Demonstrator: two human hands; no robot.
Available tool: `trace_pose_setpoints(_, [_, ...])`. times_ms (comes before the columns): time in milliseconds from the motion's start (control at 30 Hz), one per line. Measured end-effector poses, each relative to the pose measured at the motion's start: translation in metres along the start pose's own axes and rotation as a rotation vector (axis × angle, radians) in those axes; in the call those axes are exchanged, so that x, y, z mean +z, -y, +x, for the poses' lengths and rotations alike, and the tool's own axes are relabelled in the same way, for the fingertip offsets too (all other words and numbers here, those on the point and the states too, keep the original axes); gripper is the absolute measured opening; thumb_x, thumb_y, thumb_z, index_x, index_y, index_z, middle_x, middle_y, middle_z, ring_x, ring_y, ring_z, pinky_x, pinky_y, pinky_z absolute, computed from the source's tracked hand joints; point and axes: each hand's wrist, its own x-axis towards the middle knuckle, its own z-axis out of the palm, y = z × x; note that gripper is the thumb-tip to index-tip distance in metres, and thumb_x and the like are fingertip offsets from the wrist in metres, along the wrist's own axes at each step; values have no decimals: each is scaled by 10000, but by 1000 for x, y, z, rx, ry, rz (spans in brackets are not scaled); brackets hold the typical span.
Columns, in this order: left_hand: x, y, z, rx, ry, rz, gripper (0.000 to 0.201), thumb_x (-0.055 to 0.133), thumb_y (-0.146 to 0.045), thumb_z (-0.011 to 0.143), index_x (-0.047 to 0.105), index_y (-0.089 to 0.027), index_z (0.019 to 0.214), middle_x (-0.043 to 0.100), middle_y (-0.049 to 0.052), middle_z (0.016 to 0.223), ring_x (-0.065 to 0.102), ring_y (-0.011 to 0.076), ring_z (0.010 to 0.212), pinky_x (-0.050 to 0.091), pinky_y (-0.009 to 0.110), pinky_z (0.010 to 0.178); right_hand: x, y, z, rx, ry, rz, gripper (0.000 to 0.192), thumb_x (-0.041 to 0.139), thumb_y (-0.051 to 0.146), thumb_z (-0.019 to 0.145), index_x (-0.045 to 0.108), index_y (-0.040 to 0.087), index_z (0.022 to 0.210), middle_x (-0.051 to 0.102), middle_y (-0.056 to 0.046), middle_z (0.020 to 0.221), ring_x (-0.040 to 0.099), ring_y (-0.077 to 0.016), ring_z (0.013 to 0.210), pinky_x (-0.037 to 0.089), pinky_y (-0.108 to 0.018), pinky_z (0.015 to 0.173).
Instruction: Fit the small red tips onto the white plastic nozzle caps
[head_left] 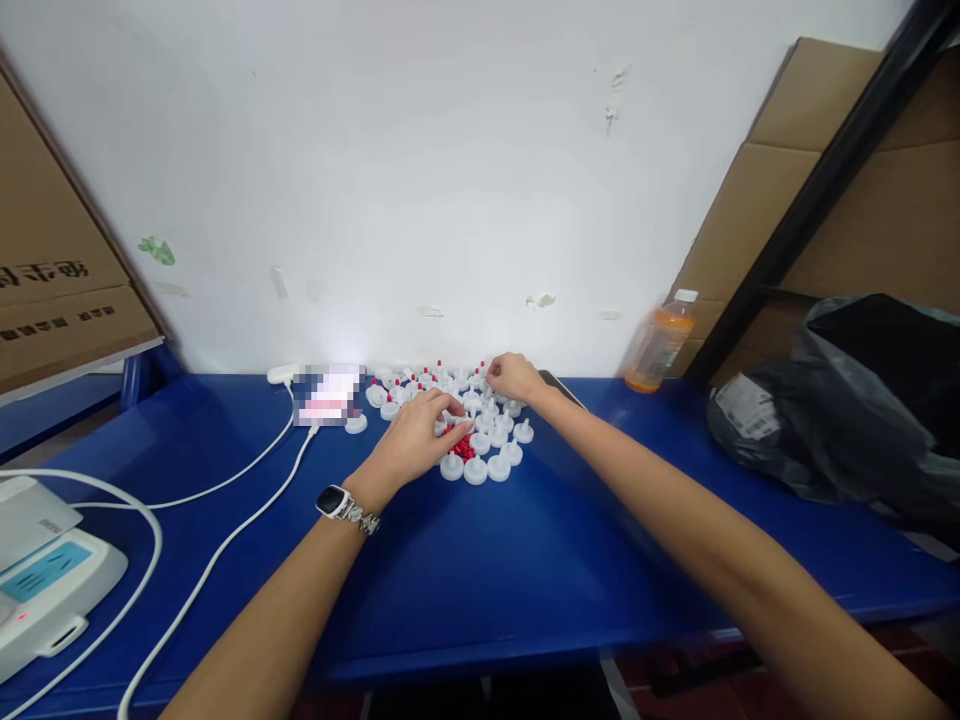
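Head view: I look down on a blue table [487,570], white wall at far edge.
L hand [416,440]: mine, watch [335,501] on wrist; fingers curled narrow, tips down at the red bits [463,446]. Can't tell if it pinches one.
R hand [514,378]: reaches farther, fingers bunched narrow over far-right part of the cap cluster; what it grips, can't tell, too small.
White caps [475,470]: many round pcs w/ short stems, spread at table centre-far, between and under both hands; near row of three just beyond L fingertips. Some far ones carry red tips.
Red bits: small heap inside the cluster, just right of L fingers.
Bottle [661,345]: orange liquid, white lid, upright, far right by wall.
Black bag [862,400]: right side of table, well apart from caps.
Cables [225,520]: white, run from left-near toward far centre.
White device [45,585]: near-left corner.
Cardboard boxes [52,280]: far left; more at right behind a black post.
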Motion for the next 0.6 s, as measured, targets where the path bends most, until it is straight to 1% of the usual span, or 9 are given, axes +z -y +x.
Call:
trace_pose_setpoints(133, [-1, -1, 0, 0, -11, 41, 245, 566, -445, 923, 651, -215, 925, 653, 54, 990, 593, 237, 940, 457, 393, 848, -1, 9, 10, -9, -21, -58, 276, 568, 413, 867, 700, 205, 991, 748, -98, 1006, 663, -264, 989, 439, -376, 902])
trace_pose_setpoints(200, [-2, -1, 0, -2, -12, 44, 236, 567, -434, 924, 654, -215, 923, 650, 53, 997, 592, 234, 941, 455, 393, 858, 1, 15, 15, -32, -6, -107, 317, 588, 452, 856, 690, 191, 1005, 742, -114, 1030, 650, -284, 1028, 411, -420, 953])
trace_pose_setpoints(267, [-2, -2, 0, -6, -10, 48, 232, 570, -431, 923, 656, -215, 919, 646, 52, 999, 590, 236, 951, 453, 392, 865, 6, 19, 21, -55, 19, -130, 284, 618, 422, 842, 697, 175, 960, 742, -128, 1028, 642, -293, 1047, 388, -439, 979])
trace_pose_setpoints(333, [-3, -2, 0, -9, -6, 52, 237, 565, -432, 927, 655, -214, 912, 645, 54, 999, 587, 240, 968, 453, 392, 865, 9, 22, 24, -65, 29, -121, 200, 624, 342, 842, 705, 167, 893, 745, -128, 1007, 641, -284, 1044, 376, -435, 987])
trace_pose_setpoints(400, [-4, -3, 0, -8, -4, 54, 243, 549, -432, 937, 652, -213, 908, 646, 54, 999, 584, 243, 980, 454, 394, 870, 9, 24, 25, -65, 17, -98, 154, 604, 282, 853, 707, 167, 862, 749, -118, 980, 644, -266, 1028, 374, -421, 981])
trace_pose_setpoints(500, [-5, -4, -1, 2, -20, 64, 250, 526, -436, 951, 638, -213, 935, 642, 57, 1030, 581, 248, 1010, 453, 409, 900, -2, 24, 20, -65, -33, -62, 182, 555, 285, 889, 705, 182, 881, 750, -89, 963, 652, -236, 979, 398, -383, 934])
trace_pose_setpoints(567, [-6, -5, -2, 17, -59, 78, 252, 522, -441, 953, 620, -214, 1004, 631, 67, 1076, 575, 259, 1052, 450, 427, 929, -13, 25, 10, -61, -93, 38, 192, 550, 305, 892, 697, 183, 869, 748, -73, 917, 657, -210, 897, 427, -337, 854])
trace_pose_setpoints(600, [-5, -5, -2, 26, -87, 81, 261, 518, -439, 956, 604, -216, 1058, 622, 75, 1111, 569, 265, 1082, 447, 434, 945, -19, 26, 2, -57, -122, 135, 191, 560, 314, 886, 689, 178, 851, 745, -68, 877, 656, -195, 840, 437, -313, 799])
